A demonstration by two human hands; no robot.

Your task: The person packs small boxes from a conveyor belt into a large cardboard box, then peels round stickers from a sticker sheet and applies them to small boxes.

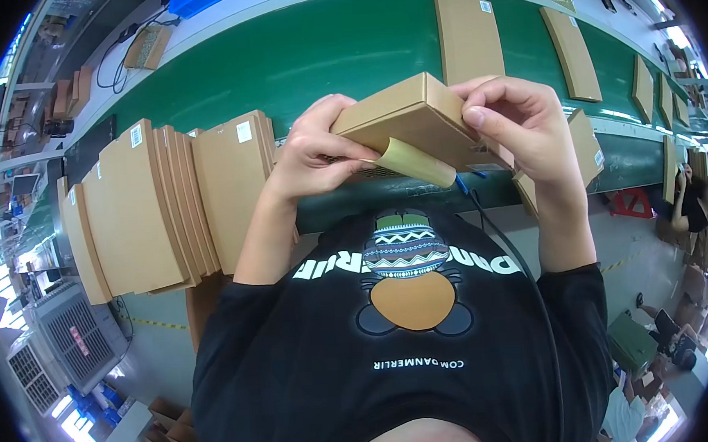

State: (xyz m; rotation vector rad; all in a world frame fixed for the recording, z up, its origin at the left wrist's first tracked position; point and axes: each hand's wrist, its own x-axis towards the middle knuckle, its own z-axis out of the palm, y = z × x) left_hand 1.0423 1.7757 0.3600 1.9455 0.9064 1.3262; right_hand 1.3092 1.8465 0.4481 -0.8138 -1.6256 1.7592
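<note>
A flat brown cardboard box (429, 121) is held up in front of my chest, tilted, above the near edge of the green work surface. My left hand (316, 150) is closed on its left end, with the thumb and a finger at the end of a curled pale-yellow strip (416, 164). That strip hangs along the box's lower side; whether it is stuck to the box I cannot tell. My right hand (523, 119) grips the right end, its thumb and forefinger pressed together near the box's edge. A label partly shows beneath that hand.
Several flat cardboard boxes (136, 212) stand in a row at the left. More boxes (471, 36) lie on the green conveyor belt (342, 45). A black cable (507, 235) runs down past my chest. Another person (689, 206) is at the far right.
</note>
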